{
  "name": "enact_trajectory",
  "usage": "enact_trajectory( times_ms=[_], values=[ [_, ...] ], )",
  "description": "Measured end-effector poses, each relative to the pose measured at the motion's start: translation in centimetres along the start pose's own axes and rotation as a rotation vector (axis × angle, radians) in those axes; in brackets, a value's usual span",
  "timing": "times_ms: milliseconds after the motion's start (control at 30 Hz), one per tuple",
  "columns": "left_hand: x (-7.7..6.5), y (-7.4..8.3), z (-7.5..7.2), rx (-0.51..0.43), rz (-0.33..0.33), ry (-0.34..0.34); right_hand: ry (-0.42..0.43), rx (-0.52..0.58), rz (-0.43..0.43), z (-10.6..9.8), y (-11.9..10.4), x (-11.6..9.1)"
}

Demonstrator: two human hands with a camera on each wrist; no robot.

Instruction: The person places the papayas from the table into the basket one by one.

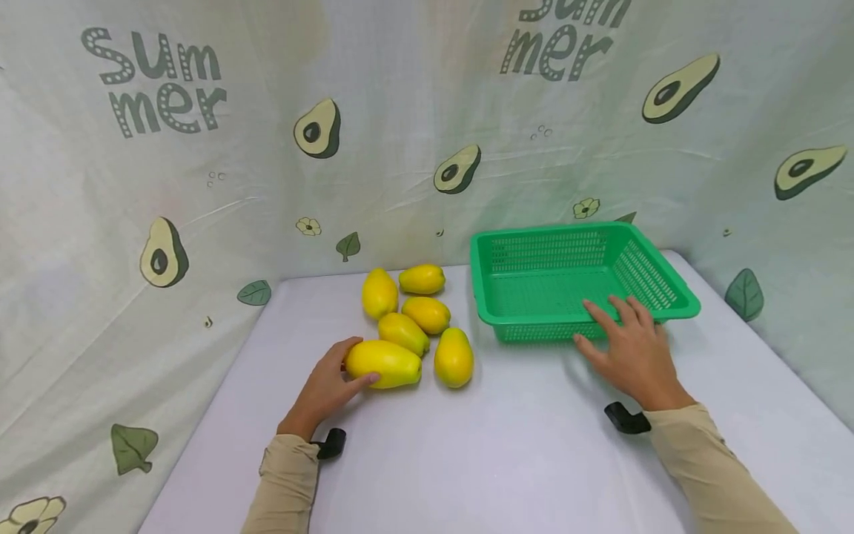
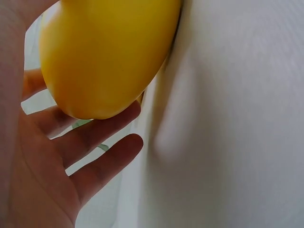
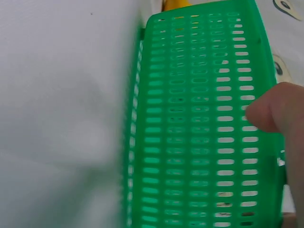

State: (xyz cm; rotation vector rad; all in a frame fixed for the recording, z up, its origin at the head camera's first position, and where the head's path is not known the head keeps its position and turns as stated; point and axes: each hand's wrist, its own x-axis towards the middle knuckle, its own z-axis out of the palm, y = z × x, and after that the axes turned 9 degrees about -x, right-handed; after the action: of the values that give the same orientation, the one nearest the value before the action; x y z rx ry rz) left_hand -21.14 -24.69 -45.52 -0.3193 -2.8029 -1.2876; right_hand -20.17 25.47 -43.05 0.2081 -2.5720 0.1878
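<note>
My left hand (image 1: 328,386) grips the left end of a large yellow papaya (image 1: 385,364), with the thumb on its near side and the fingers around its far side. In the left wrist view the papaya's rounded end (image 2: 104,61) sits against the fingers, two of which stick out below it. At the near rim of a green plastic basket (image 1: 494,320), my right hand (image 1: 634,356) has its fingers over the edge and its thumb outside. The right wrist view shows that thumb (image 3: 270,109) against the slotted wall (image 3: 190,118); the other fingers are mostly hidden there.
Several smaller yellow papayas (image 1: 454,357) lie grouped at the table's middle and back, left of the basket. A printed cloth (image 1: 394,89) hangs behind the white table (image 1: 480,460). Each wrist wears a black camera mount (image 1: 627,419).
</note>
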Motion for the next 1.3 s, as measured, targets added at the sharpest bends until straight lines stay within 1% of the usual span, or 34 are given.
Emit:
enact_trajectory(
  times_ms=[100, 233, 367, 533, 600, 733, 867, 1033, 1133, 1300],
  values=[
    [0.0, 0.0, -0.1, -0.031, -0.026, 0.007, 0.064, 0.026, -0.019, 0.5, 0.1, 0.0],
    [0.0, 0.0, -0.2, -0.073, -0.062, 0.005, 0.099, 0.031, -0.012, 0.9, 0.3, 0.0],
    [0.1, -0.3, -0.1, -0.079, -0.087, -0.005, 0.100, 0.032, 0.001, 1.2, 0.4, -0.2],
    [-0.1, -0.6, 0.0, -0.067, -0.136, -0.023, 0.075, 0.037, 0.008, 1.5, 0.3, -0.7],
    [-0.2, -0.6, -0.1, -0.067, -0.142, -0.024, 0.065, 0.044, 0.005, 1.5, 0.3, -0.9],
    [0.1, -0.5, 0.0, -0.092, -0.117, -0.010, 0.075, 0.043, -0.008, 1.5, 0.4, -0.7],
    [0.5, -0.3, 0.2, -0.120, -0.103, -0.015, 0.096, 0.029, -0.016, 1.1, 0.8, -0.3],
    [0.6, -0.1, 0.3, -0.130, -0.105, -0.026, 0.071, 0.037, -0.015, 0.8, 1.0, -0.3],
    [0.5, -0.1, 0.3, -0.121, -0.083, -0.038, 0.065, 0.047, -0.012, 0.8, 0.9, -0.4],
    [0.2, -0.2, 0.1, -0.076, -0.037, -0.049, 0.066, 0.057, -0.017, 0.9, 0.9, -0.6]
  ],
)
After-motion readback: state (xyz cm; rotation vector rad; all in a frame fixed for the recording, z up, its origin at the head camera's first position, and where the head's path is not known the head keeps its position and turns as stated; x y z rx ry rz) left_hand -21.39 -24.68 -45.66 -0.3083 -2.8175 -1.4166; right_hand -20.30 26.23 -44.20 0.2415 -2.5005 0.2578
